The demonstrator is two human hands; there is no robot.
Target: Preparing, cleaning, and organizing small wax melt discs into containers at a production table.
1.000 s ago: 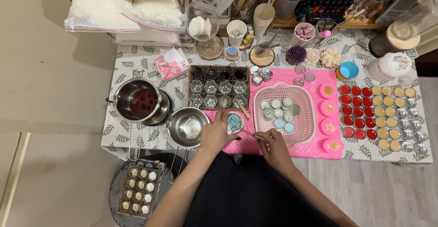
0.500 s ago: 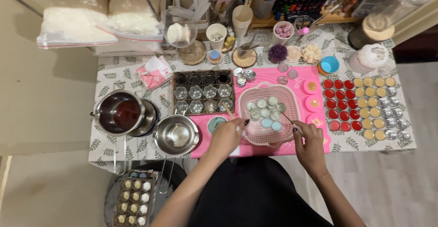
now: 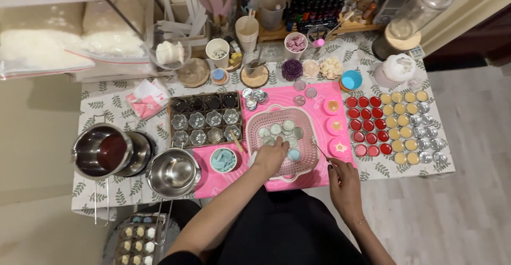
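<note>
Right now we are reaching our left hand (image 3: 271,157) into the pink basket (image 3: 255,120), fingers curled down over the small pale green and blue moulded pieces (image 3: 281,132) lying in it; whether the hand is already closed on one, we cannot tell. Our right hand (image 3: 343,182) is pinching a thin stick-like tool (image 3: 321,150), its tip pointing toward the basket's right rim. The pieces are looking light and probably waxy, so likely brittle at the edges and a little slippery; we are judging that a gentle pinch across the sides would suit them best. The basket is sitting on a pink mat (image 3: 319,177) at the middle of the worktop (image 3: 372,172), which is covered in a leaf-print cloth. Just left are standing a small bowl of blue pieces (image 3: 223,160), two steel pots (image 3: 173,172) and a dark mould tray (image 3: 207,118); red and yellow tins (image 3: 388,124) are filling the right side.
</note>
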